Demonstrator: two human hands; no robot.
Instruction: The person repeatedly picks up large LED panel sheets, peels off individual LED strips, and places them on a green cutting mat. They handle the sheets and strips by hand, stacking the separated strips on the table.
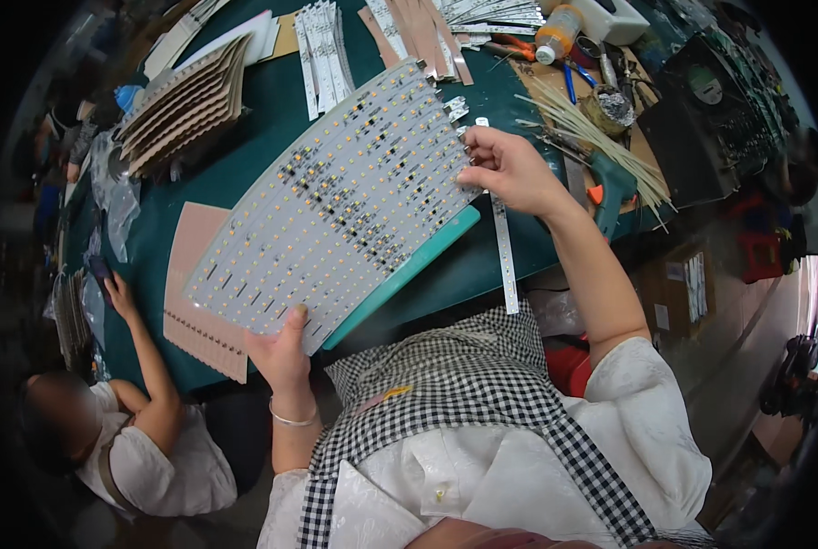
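A large grey LED circuit board panel (326,201), dotted with small yellow lights and black chips, is tilted above the green table. My left hand (283,352) grips its lower left edge, thumb on top. At the panel's right end, my right hand (509,169) has thumb and fingers closed on the edge. A narrow white LED strip (504,256) runs under or behind the right hand and past the table's front edge; whether that hand touches it I cannot tell. A turquoise bar (404,274) lies under the panel's near edge, beside a pinkish-brown board (203,293).
Stacked brown boards (189,105) stand at the far left, with bundled LED strips (322,55) behind. To the right are a glue gun (615,190), pale thin sticks (601,137), pliers (509,46) and a bottle (558,35). A co-worker (152,430) sits at left, holding a phone.
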